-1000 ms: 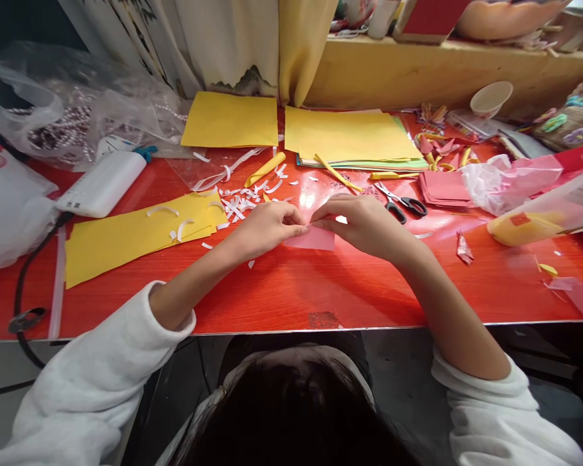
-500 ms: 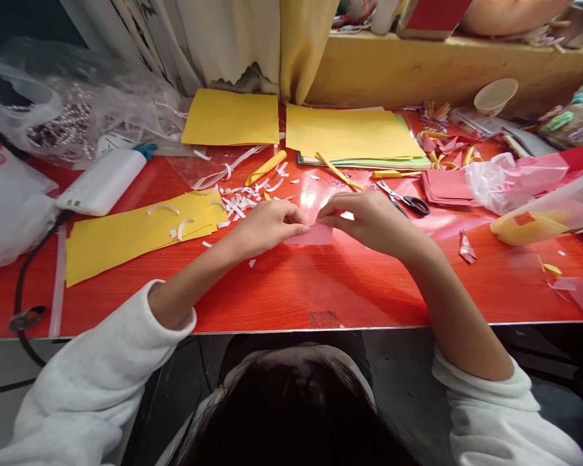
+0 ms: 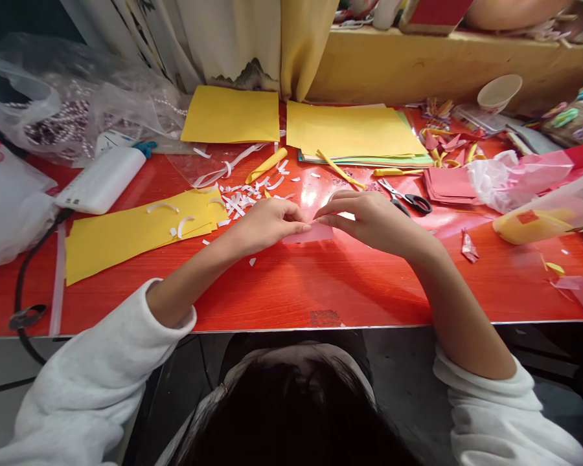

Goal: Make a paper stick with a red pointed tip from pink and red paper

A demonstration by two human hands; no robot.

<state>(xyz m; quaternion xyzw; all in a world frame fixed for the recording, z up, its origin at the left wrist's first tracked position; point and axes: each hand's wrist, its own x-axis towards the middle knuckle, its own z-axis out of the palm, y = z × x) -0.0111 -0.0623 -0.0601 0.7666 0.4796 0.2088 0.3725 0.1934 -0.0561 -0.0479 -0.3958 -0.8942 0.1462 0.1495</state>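
The red table point(image 3: 272, 298) fills the middle band of the frame from side to side. A pale curtain point(image 3: 233, 39) hangs at the top, left of centre. A clear plastic bag point(image 3: 140, 107) with strings of beads in it lies at the upper left. Yellow paper strips point(image 3: 136, 230) lie at centre left, with a few white curls on top. A paper stack point(image 3: 350, 129), yellow on top with green showing at its edge, lies just right of upper centre, and a yellow sheet point(image 3: 230, 116) lies beside it on the left.

In the middle of the frame are the right hand point(image 3: 374, 220) and the left hand point(image 3: 269, 226), fingertips close together. Each pinches the pink paper between thumb and fingers at its upper part; the lower part shows beneath them, at the frame's centre.

A white box point(image 3: 102, 181) rests at centre left. Right of the right hand are red paper squares point(image 3: 449, 186) and, nearer to it, scissors point(image 3: 418, 204) with black handles. The pink paper point(image 3: 315, 234) is partly hidden by fingers. Smallest are the white scraps point(image 3: 237, 204), scattered above the left hand.
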